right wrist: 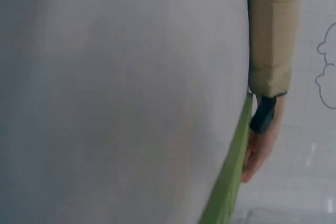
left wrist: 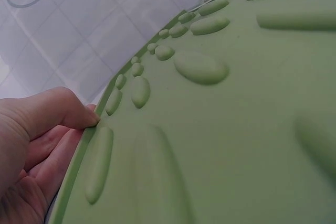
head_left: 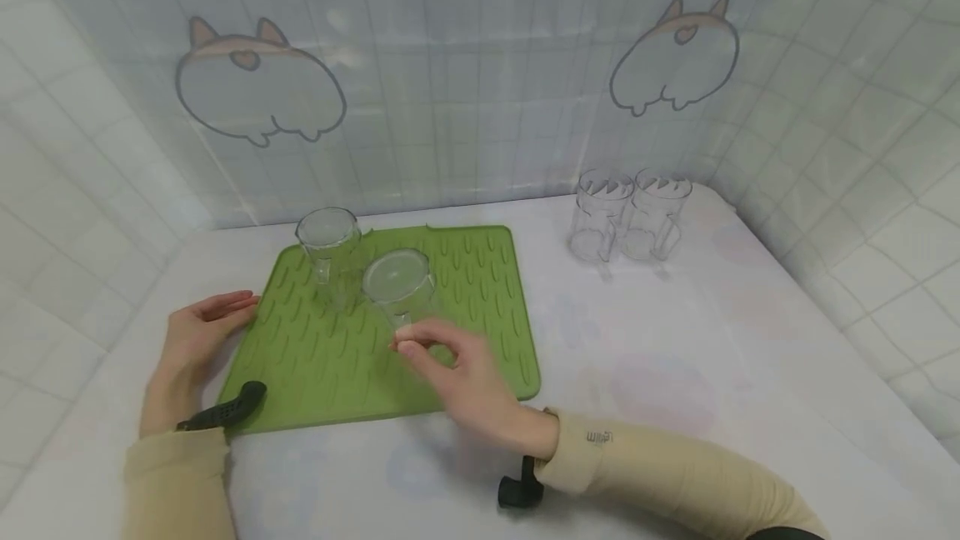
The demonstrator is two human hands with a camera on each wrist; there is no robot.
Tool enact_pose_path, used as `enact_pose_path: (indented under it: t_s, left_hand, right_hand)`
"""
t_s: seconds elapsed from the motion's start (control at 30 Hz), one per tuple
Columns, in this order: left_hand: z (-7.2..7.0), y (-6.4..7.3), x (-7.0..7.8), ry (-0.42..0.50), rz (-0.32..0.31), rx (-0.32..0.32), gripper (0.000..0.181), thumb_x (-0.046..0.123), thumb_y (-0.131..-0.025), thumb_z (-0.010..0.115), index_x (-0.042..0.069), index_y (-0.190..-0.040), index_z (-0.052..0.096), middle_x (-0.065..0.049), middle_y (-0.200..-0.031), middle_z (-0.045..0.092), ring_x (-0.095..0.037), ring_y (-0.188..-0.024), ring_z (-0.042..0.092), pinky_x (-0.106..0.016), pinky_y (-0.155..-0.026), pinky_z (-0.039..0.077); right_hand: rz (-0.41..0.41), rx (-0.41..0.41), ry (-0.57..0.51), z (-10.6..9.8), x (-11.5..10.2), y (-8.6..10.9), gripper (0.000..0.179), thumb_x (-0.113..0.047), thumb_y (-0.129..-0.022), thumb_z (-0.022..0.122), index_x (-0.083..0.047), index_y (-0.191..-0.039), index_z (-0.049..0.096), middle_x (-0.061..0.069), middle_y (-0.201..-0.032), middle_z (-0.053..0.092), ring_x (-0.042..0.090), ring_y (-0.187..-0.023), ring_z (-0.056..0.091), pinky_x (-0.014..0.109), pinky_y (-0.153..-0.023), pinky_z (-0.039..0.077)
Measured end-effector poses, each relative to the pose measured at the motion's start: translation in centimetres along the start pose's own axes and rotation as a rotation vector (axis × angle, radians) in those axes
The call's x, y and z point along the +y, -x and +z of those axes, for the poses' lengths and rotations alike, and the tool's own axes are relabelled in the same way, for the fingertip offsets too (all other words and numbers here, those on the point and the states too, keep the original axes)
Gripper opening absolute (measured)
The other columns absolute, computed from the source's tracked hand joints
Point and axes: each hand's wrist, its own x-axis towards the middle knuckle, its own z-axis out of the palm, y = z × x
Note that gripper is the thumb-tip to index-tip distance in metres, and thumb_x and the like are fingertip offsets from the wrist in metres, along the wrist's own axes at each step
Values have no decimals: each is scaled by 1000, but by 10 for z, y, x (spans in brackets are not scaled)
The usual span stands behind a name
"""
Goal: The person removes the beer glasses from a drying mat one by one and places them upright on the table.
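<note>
from my remote seat, i have the right hand [head_left: 463, 375] pinching, thumb against finger, the handle [head_left: 402, 321] of a clear mug [head_left: 400, 283] over the middle of the green mat [head_left: 322, 397]; i can't tell whether the mug touches the mat. the left hand [head_left: 201, 330] is at the mat's left edge, thumb on the rim and fingers beside it, so i read a light pinch there.

a second mug [head_left: 327, 233] stands near the mat's back left corner, and two more mugs [head_left: 598, 215] [head_left: 657, 215] stand well to the right of the mat.

i judge the mug rigid, modest in weight, slick and breakable if it's glass; i'd hold the handle firmly and avoid knocking its neighbour. the mat looks soft and bendy, so i'd steady it by the rim.
</note>
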Motion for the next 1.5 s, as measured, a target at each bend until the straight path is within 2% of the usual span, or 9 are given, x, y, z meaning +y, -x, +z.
enact_pose_path:
  t_s: [0.23, 0.4, 0.6, 0.73, 1.0, 1.23, 1.37, 1.5]
  left_hand:
    - [-1, -2, 7, -70, 23, 25, 59, 31, -90, 76, 2, -139, 57, 35, -90, 68, 24, -91, 57, 4, -80, 39]
    - [0, -4, 8, -35, 29, 20, 59, 27, -90, 76, 1, -138, 57, 33, -89, 69, 21, -90, 60, 3, -80, 42]
    - [2, 0, 4, -26, 24, 8, 59, 24, -91, 76, -4, -139, 54, 33, -89, 69, 22, -89, 59, 3, -79, 42]
    - [2, 2, 3, -41, 4, 13, 60, 26, -92, 75, -5, -139, 53, 34, -88, 68, 24, -89, 58, 3, -78, 42]
    - [3, 1, 4, -46, -17, 15, 63, 28, -91, 75, -4, -140, 52, 35, -87, 68, 24, -89, 57, 3, -77, 41]
    - [3, 3, 4, -47, 9, 22, 60, 25, -92, 75, -6, -138, 53, 34, -86, 68, 22, -87, 59, 3, -77, 43]
    - [3, 4, 4, -50, 11, 24, 59, 25, -92, 75, -5, -138, 54, 34, -86, 68, 22, -86, 59, 2, -77, 43]
    - [3, 3, 3, -52, 7, 24, 60, 26, -91, 75, -6, -138, 54, 34, -86, 68, 22, -86, 59, 2, -76, 43]
  right_hand:
    - [-64, 63, -60, -20, -8, 0, 18, -11, -100, 61, -4, -115, 70, 11, -111, 72, 18, -107, 66, 34, -96, 56]
    - [-69, 108, -77, -36, -13, 5, 18, -10, -100, 61, -4, -114, 70, 13, -111, 72, 20, -109, 66, 34, -101, 54]
    - [-81, 163, -50, -52, -20, 11, 18, -8, -99, 61, -2, -114, 69, 12, -109, 72, 20, -108, 68, 35, -100, 56]
    - [-96, 180, -39, -58, -25, 12, 17, -6, -99, 62, -1, -113, 69, 12, -107, 72, 21, -107, 68, 34, -99, 56]
    - [-77, 179, -6, -71, -27, 14, 16, -4, -99, 61, -2, -112, 69, 13, -108, 71, 18, -108, 67, 32, -99, 56]
    - [-89, 216, 7, -79, -27, 21, 15, -3, -99, 60, 0, -110, 69, 14, -107, 70, 17, -107, 68, 31, -100, 55]
    - [-114, 236, 9, -82, -28, 22, 15, 0, -98, 60, 2, -109, 69, 12, -106, 70, 18, -105, 68, 31, -99, 56]
    - [-105, 251, 12, -85, -29, 22, 15, -1, -98, 60, 2, -109, 70, 9, -104, 70, 18, -103, 68, 31, -98, 56]
